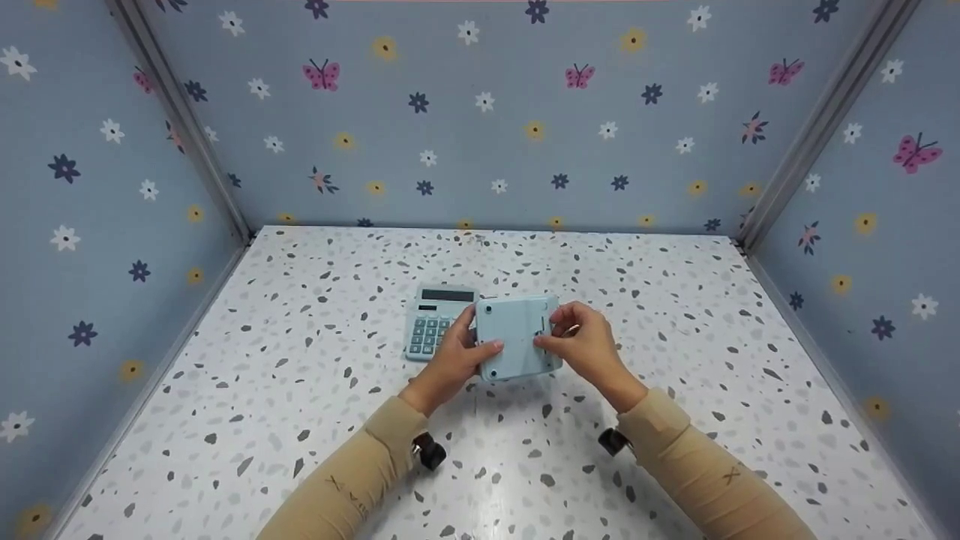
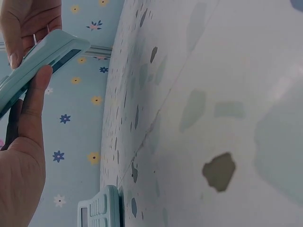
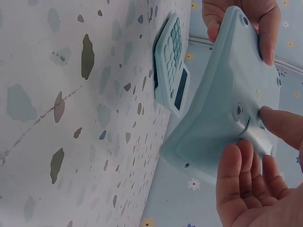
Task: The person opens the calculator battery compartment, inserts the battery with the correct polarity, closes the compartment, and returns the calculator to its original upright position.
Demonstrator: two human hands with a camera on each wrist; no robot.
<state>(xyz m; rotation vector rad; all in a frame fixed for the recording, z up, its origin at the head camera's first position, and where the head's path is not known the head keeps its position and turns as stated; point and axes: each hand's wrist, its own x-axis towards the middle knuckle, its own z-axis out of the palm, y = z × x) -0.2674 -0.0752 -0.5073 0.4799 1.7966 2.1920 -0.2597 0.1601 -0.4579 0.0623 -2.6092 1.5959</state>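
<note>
A light blue calculator [image 1: 517,337] is held up with its back toward the head camera, showing small dark feet at its corners. My left hand [image 1: 454,352] grips its left edge, thumb on the back and fingers underneath. At the other side, my right hand [image 1: 589,341] has thumb and curled fingers pinching about the battery cover [image 3: 259,138], beside a dark slit in the back. In the left wrist view, the held calculator [image 2: 42,61] appears edge-on, well above the table. A second light blue calculator [image 1: 431,322] lies keys up behind my left hand, partly covered by it.
The white speckled table [image 1: 300,465] extends around both hands. Blue flowered walls [image 1: 480,150] enclose it at the back and sides, with grey metal strips [image 1: 832,120] at the corners. Small black devices [image 1: 429,451] sit at both wrists.
</note>
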